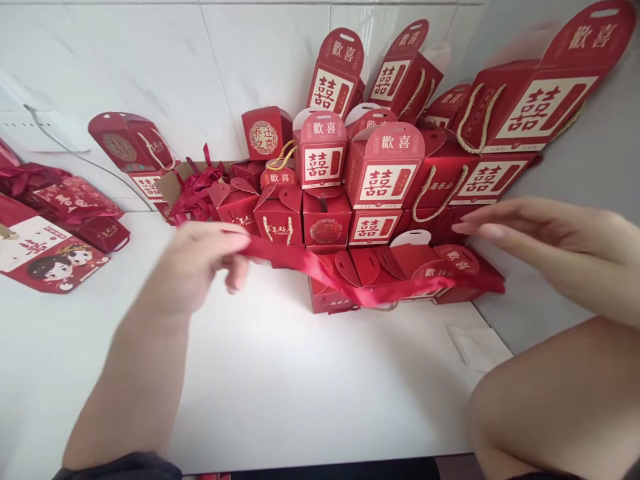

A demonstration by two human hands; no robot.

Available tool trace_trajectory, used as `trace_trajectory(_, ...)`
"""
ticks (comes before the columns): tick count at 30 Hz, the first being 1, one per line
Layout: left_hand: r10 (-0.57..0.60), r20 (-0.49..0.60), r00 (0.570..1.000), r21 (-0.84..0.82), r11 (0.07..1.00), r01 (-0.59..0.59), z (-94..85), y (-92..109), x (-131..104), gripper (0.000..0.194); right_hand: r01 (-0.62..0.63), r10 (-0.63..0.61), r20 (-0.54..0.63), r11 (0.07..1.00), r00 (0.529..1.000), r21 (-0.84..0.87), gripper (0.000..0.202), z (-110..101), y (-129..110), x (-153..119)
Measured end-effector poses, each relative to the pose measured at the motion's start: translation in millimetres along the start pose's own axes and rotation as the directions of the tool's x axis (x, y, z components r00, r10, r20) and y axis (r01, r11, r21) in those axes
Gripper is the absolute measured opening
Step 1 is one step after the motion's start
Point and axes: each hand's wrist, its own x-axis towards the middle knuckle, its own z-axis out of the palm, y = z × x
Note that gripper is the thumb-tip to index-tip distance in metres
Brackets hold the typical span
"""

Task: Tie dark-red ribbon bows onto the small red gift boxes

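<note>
While our left hand [201, 264] pinches the red ribbon [367, 293], apparently to suspend it above the counter [300, 393] near stacked boxes [384, 167], our right hand [560, 250] hovers open by its free end.

Red ribbon: I see one narrow strip [367, 297] on my feed, bright red with a satin sheen and slightly blurred.
Held end: my left hand [215, 263] pinches it, left of the front row of red boxes [373, 267]; the fingers hide how far the strip goes in.
Span: it runs rightward from my grip across my view of that row.
Sag: it dips lowest before the row's middle boxes, then climbs gently.
Surface: I see it broad and flat near the grip, narrower and apparently twisted further along.
Loose end: by the row's right end; I cannot tell whether it touches the boxes.
</note>
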Motion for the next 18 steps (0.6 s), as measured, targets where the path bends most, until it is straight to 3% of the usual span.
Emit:
trace_trajectory(1,-0.068,0.122,0.990,0.011,0.998,0.067,8.5,-6.3,1.1,0.033,-0.040,0.039,-0.007,0.993,0.999,-0.109,0.022,11.0,-10.9,3.4)
trace_trajectory(3,-0.168,0.266,0.949,0.074,0.985,0.153,23.7,-15.8,2.2,0.040,0.001,0.003,0.042,0.996,0.999,-0.092,0.023,39.5,-35.0,10.9)
trace_trajectory(5,-0.212,0.297,0.931,0.092,0.977,0.193,34.3,-20.6,2.3,0.042,0.170,-0.174,0.137,0.985,0.975,0.039,0.025,71.7,-56.0,17.2)
trace_trajectory(8,-0.230,0.287,0.930,0.074,0.973,0.218,39.6,-21.7,1.9,0.042,0.451,-0.447,0.191,0.892,0.874,0.023,0.046,112.7,-72.5,21.8)
trace_trajectory(10,-0.212,0.270,0.939,0.058,0.977,0.204,38.6,-20.6,2.0,0.043,0.504,-0.487,0.220,0.864,0.846,-0.026,0.042,129.3,-74.1,21.5)
trace_trajectory(14,-0.174,0.219,0.960,0.013,0.984,0.176,35.3,-20.7,5.1,0.050,0.349,-0.352,0.162,0.936,0.922,0.052,0.034,138.4,-69.0,20.7)
trace_trajectory(16,-0.128,0.192,0.973,-0.030,0.990,0.137,35.7,-24.9,8.3,0.049,0.211,-0.238,0.121,0.957,0.964,0.198,0.024,135.6,-65.9,24.0)
trace_trajectory(18,-0.027,0.197,0.980,-0.044,0.998,0.037,38.6,-33.1,12.0,0.044,0.063,-0.133,0.154,0.918,0.979,0.391,0.018,130.6,-62.1,29.7)
